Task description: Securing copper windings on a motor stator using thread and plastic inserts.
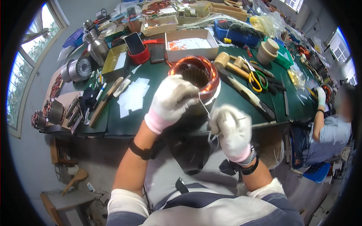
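Note:
A motor stator [213, 73] with copper windings round its top stands upright at the table's near edge. My left hand [169, 98], in a white glove with a pink cuff, is at the stator's near left side. Its fingers are curled and pinched at the end of a thin white lacing cord [204, 104], close to the windings. The cord runs taut down to the right. My right hand [232, 130], gloved the same way and slightly blurred, is closed on the cord's other part. A loose length of cord hangs below that hand.
White paper sheets [132, 97] and a wooden stick [106, 101] lie to the left. Wooden mallets [233, 67] and scissors [258, 81] lie to the right. A white box [191, 43] and a red round container [139, 55] stand behind. Another person [328, 132] works at far right.

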Tool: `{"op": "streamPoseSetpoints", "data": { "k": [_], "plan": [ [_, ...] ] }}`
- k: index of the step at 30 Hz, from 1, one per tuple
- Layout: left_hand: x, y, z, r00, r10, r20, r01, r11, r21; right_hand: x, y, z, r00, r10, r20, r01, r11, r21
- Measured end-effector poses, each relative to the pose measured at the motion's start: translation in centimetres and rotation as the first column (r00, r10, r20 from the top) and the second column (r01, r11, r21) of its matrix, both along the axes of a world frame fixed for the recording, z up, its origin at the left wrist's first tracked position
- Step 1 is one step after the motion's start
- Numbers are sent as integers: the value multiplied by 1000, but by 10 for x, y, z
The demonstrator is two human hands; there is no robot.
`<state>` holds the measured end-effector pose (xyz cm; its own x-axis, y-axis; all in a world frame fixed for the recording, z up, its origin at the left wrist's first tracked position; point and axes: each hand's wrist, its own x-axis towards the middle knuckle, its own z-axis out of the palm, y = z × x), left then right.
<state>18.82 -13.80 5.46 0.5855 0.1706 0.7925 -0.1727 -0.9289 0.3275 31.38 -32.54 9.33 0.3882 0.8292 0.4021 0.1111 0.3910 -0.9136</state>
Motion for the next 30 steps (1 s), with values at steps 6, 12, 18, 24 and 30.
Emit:
{"op": "streamPoseSetpoints", "data": {
  "k": [6,12,18,24,30],
  "plan": [
    [2,-14,10,998,35,-61,-35,999,1,9,-11,-5,975,-32,218,49,996,-71],
    [13,-26,15,970,161,-182,-150,986,70,12,-13,-30,749,-27,662,-32,996,78],
    [1,-9,29,952,123,-281,-101,991,89,13,-77,-14,635,-174,752,196,979,61],
    [7,-4,27,944,130,-303,-77,981,179,51,-39,-65,766,-330,552,435,898,-67],
    [2,2,29,917,58,-394,-46,998,41,44,-3,-56,698,-389,601,298,921,251]
  ]
}}
